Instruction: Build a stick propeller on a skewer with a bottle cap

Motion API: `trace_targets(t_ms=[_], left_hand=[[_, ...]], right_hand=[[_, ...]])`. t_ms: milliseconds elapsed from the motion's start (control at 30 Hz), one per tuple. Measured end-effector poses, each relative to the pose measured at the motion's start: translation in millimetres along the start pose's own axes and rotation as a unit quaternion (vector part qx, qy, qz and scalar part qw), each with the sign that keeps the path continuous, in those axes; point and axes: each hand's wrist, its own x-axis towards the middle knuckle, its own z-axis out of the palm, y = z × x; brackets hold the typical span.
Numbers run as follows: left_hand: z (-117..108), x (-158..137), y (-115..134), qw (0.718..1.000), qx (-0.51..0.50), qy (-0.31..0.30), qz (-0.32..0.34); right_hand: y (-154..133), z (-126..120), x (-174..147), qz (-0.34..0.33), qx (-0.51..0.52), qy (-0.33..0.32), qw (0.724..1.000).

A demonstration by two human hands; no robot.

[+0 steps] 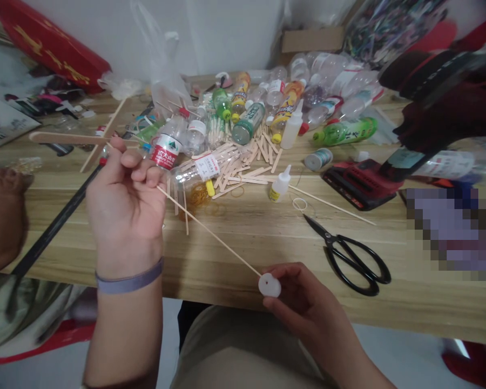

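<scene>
My left hand (127, 205) is raised with its fingers closed around a thin wooden skewer (210, 229). Beside its fingertips is a cross of flat craft sticks (105, 139); the joint with the skewer is hidden by the fingers. Down and to the right, the skewer's other end meets a white bottle cap (269, 285) with a small hole. My right hand (297, 297) pinches that cap between thumb and fingers at the table's front edge. I cannot tell whether the skewer passes into the cap or ends behind it.
Black scissors (344, 254) lie right of centre, near a small glue bottle (280, 185). A red power drill (360, 183) stands at the right. Plastic bottles (247, 124) and loose craft sticks (243, 167) are heaped behind. Another person's limb (4, 216) is at the left.
</scene>
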Motion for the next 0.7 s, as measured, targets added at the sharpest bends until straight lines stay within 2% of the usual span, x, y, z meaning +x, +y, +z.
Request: trace_targets(t_ms=[233,700], left_hand=[[-3.3,-3.0,4.4,1.000,-0.005,-0.014,0.008],[-5.2,-2.2,4.4,1.000,-0.004,-0.009,0.003]], right_hand=[[5.3,1.8,-0.2,-0.018,0.001,0.011,1.000],[3.1,2.3,-5.4,0.006,-0.006,-0.006,1.000]])
